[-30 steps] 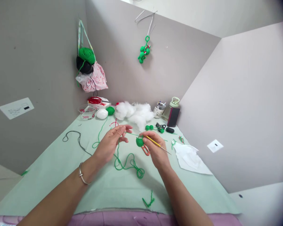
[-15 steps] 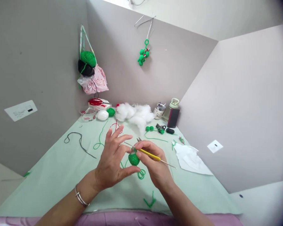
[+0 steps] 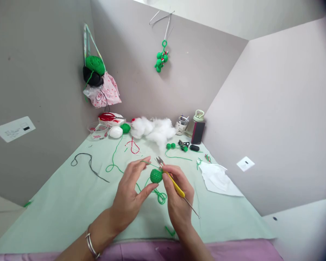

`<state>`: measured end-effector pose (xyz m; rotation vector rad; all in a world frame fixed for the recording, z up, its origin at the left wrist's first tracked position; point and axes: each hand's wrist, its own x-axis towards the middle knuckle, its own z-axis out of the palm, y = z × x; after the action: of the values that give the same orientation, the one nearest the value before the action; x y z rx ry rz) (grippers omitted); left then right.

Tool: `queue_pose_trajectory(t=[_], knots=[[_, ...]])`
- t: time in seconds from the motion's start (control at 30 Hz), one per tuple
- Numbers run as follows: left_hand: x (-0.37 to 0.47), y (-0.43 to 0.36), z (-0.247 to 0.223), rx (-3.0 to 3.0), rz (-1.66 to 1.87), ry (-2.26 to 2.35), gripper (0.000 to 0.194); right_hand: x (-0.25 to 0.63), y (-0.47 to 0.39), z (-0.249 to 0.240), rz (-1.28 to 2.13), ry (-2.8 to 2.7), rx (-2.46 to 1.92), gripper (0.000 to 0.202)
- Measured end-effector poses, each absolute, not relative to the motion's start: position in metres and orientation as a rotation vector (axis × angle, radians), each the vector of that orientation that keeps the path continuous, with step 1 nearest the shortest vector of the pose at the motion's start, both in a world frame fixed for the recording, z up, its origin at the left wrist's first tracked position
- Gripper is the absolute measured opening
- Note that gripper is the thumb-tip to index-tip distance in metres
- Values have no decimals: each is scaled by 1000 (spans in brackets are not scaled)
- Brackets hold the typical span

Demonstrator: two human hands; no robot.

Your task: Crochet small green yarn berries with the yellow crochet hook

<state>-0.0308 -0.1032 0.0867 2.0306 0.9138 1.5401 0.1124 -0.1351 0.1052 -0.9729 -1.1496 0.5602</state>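
Note:
A small green crocheted ball (image 3: 156, 176) is between my two hands. My right hand (image 3: 178, 192) pinches a yellow-handled crochet hook (image 3: 177, 187) beside the ball's right side, its fingertips at the ball's edge. My left hand (image 3: 132, 190) is curled to the left of the ball, thumb below it, with a green strand running from its fingers toward the hook. Small metal snips (image 3: 160, 162) show just above my right fingertips; whether they are held or lie on the table cannot be made out. Looped green yarn (image 3: 160, 196) lies under the ball.
White stuffing (image 3: 154, 131) lies at the back beside white (image 3: 116, 132) and green yarn balls. Small green balls (image 3: 170, 146), a phone (image 3: 198, 132) and a white cloth (image 3: 220, 177) are on the right. A black cord (image 3: 91, 165) lies left.
My left fingers have curled in from a spread pose, now with a strand at them. The hook has tilted more steeply downward. The view has shifted slightly.

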Motion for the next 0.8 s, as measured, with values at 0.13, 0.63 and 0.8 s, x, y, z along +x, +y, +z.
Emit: queue_pose_trajectory(t=[0.13, 0.63, 0.8], knots=[[-27, -114, 91, 1802, 1444, 866, 52, 111, -140, 100, 564, -1161, -946, 9], [-33, -121, 90, 1343, 1238, 689, 72, 116, -149, 89, 202, -1263, -878, 30], [-34, -126, 92, 1102, 1156, 631, 75, 120, -146, 92, 577, -1131, -768, 7]])
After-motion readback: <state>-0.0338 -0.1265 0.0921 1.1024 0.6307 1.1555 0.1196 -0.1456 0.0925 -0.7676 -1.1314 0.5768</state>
